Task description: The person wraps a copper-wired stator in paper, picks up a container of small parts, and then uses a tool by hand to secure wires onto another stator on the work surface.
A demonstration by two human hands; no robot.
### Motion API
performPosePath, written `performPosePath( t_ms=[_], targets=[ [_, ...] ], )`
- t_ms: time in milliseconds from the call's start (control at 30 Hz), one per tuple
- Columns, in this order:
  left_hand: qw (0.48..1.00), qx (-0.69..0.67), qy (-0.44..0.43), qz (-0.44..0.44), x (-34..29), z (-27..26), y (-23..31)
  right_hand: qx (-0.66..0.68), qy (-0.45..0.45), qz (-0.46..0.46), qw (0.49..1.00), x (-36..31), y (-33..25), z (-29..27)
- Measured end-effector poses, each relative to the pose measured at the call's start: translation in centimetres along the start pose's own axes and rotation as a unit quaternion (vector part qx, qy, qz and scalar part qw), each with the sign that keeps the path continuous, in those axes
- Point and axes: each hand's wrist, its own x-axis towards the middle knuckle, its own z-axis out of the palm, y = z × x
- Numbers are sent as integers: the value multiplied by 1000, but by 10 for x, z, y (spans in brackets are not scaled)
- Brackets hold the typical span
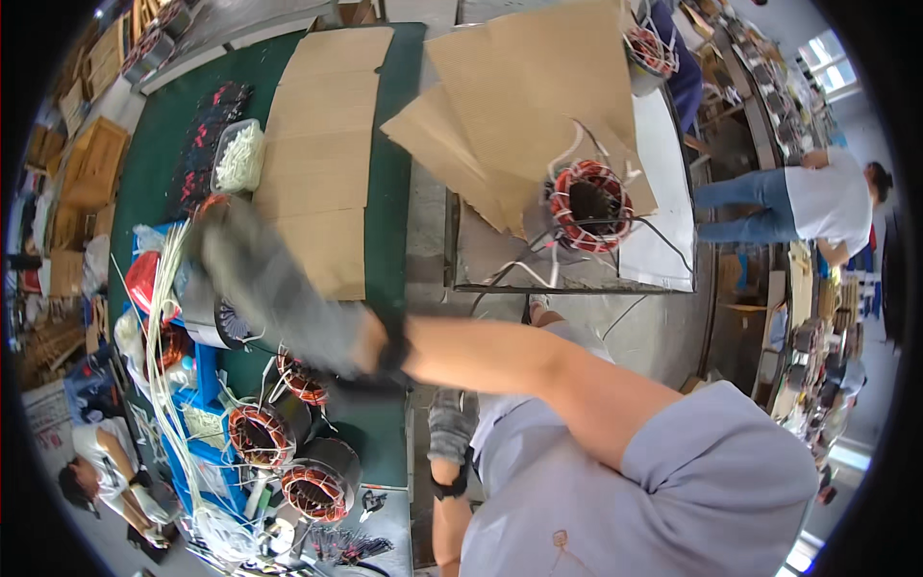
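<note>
My right hand, in a grey work glove, reaches far across to the left over the green table. Motion smears its fingers, and a small orange patch shows by the fingertips; what it is I cannot make out. Close to this hand are a white plastic tub of small pale pieces and a grey motor housing. My left hand, gloved too, hangs low beside my body next to the table edge, its fingers not clear. On the right-hand table a motor stator with red-orange windings and loose white and black leads stands by cardboard sheets.
Several wound stators stand at the near left, beside blue bins and a bundle of long white sleeving. Brown cardboard covers part of the green table. A person stands at right, another at lower left.
</note>
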Motion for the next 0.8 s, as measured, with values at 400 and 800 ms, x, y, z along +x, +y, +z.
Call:
performPosePath(
  t_ms=[400,800],
  targets=[
    [891,77,-416,165,72,89,57,-190,19,-390,901,-141,-145,-223],
    [865,221,-409,187,125,50,118,-546,134,30,827,-184,24,-419]
  ],
)
